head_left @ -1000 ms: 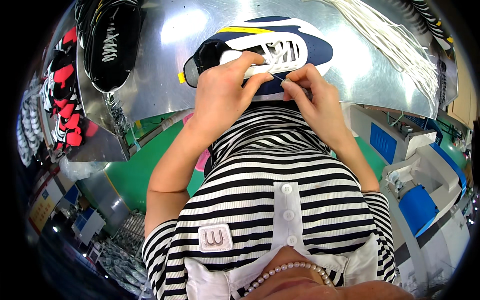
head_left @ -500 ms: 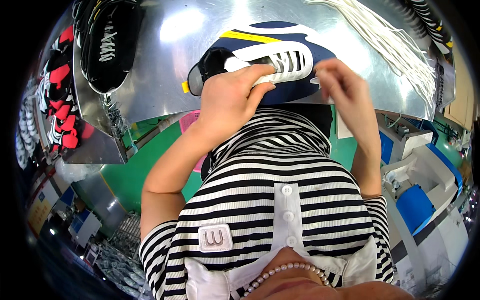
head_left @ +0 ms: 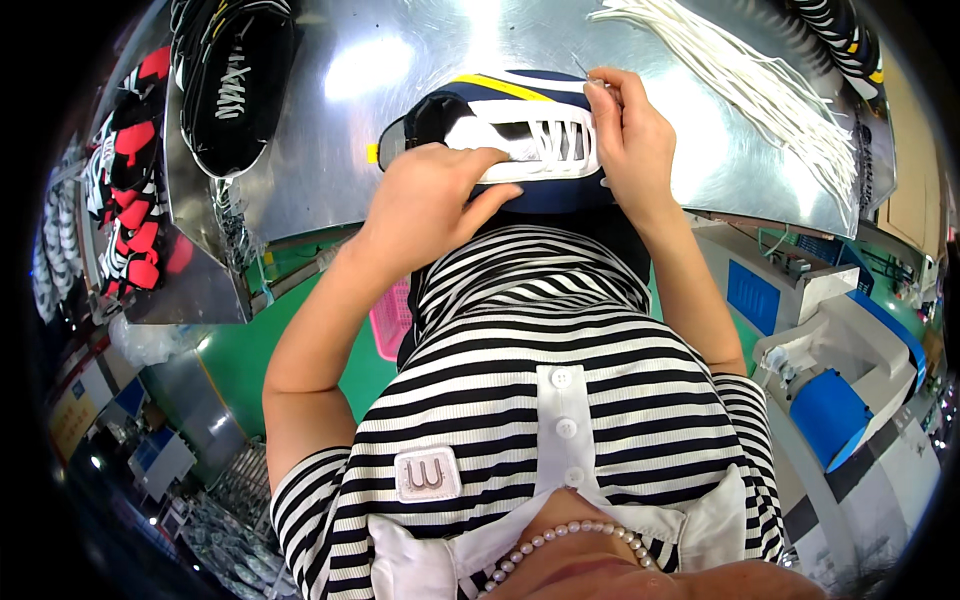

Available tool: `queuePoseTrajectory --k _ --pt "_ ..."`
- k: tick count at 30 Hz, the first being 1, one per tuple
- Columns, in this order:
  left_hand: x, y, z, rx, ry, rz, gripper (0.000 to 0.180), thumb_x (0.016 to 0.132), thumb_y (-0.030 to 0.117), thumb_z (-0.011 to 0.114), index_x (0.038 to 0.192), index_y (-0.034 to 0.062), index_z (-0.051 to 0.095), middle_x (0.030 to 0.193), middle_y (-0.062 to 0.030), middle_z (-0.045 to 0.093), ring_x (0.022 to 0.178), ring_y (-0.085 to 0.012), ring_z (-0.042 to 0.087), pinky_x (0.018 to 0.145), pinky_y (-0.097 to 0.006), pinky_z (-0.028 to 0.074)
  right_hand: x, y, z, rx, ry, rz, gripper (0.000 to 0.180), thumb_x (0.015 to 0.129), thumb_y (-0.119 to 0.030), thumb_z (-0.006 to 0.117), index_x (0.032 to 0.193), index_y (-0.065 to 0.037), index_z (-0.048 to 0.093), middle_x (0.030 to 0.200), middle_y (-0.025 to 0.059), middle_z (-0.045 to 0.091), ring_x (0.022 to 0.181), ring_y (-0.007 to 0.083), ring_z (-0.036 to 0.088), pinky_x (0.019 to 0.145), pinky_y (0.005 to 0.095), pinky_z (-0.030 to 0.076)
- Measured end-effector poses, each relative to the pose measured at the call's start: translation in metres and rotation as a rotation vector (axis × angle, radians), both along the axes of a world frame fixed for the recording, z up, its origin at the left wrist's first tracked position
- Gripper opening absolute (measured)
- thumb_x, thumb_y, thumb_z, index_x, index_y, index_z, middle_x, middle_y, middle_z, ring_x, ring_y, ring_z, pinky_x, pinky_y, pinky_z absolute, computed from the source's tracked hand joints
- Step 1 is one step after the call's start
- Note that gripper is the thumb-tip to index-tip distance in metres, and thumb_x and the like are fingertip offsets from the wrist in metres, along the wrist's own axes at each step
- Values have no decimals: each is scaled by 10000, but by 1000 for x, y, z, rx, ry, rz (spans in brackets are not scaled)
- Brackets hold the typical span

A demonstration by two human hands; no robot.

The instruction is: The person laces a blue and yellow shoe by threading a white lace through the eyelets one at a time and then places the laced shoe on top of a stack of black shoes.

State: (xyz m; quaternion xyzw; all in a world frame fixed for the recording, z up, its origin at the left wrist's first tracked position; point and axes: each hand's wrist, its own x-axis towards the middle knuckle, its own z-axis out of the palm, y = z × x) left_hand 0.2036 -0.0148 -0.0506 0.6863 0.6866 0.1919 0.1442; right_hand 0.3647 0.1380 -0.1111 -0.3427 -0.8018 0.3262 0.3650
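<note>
A flat shoe upper (head_left: 545, 195) in navy and white with a yellow stripe lies across the metal table in front of me. White shoelace (head_left: 560, 142) crosses its eyelet rows in several bars. At its collar, my left hand (head_left: 430, 195) is closed, thumb and fingers pinching the near edge of the lacing opening. Over the toe end, my right hand (head_left: 630, 130) is closed in a pinch. A thin, dark, needle-like tool (head_left: 582, 69) sticks out past its fingertips; most of it is hidden in the fingers.
A stack of black shoe uppers (head_left: 235, 100) lies at the table's left. White laces (head_left: 740, 90) are heaped at the right. Red, black and white uppers (head_left: 135, 190) hang beyond the left edge. A grey and blue machine (head_left: 835, 400) stands right, a pink basket (head_left: 390, 320) below.
My right hand has moved left and away from me, from beside the toe to over it. The upper has turned slightly, its toe now nearer me, with my left hand still gripping it.
</note>
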Motion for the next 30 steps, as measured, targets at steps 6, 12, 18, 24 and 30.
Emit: queuePoseTrajectory --k 6,12,18,24,30 --pt "32 -69 -43 403 -98 445 572 799 -64 706 1311 -11 457 1369 -187 466 1174 -336 544 1008 -388 429 5 -2 4 -207 86 -36 184 959 -177 609 1067 -29 631 814 149 698 618 190 642 591 299 495" --pt "28 -55 -57 135 -1937 687 478 889 169 715 1275 -12 499 1248 -119 556 1182 -233 536 1032 -357 432 -6 -11 9 -337 88 34 194 952 -184 625 1064 -26 632 803 111 693 633 147 615 596 267 475" --pt "10 -32 -29 135 -2303 411 490 939 409 629 1285 70 551 1216 -83 641 1164 -207 586 985 -385 484 -20 -17 25 -678 256 219 156 894 -122 697 1008 -21 665 764 -22 609 687 18 509 590 186 408" --pt "-2 -14 -37 234 -2407 179 412 1017 328 513 1292 21 534 1231 -103 632 1120 -204 619 989 -379 499 -28 -19 22 -607 212 222 169 854 -130 728 983 -29 688 784 -3 639 673 22 540 564 184 406" --pt "4 -8 -34 233 -2233 225 380 1007 290 541 1229 -19 557 1124 -120 671 1025 -176 660 899 -313 551 -27 -16 30 -546 80 249 156 855 -161 729 960 -47 707 815 23 675 654 62 568 569 202 430"
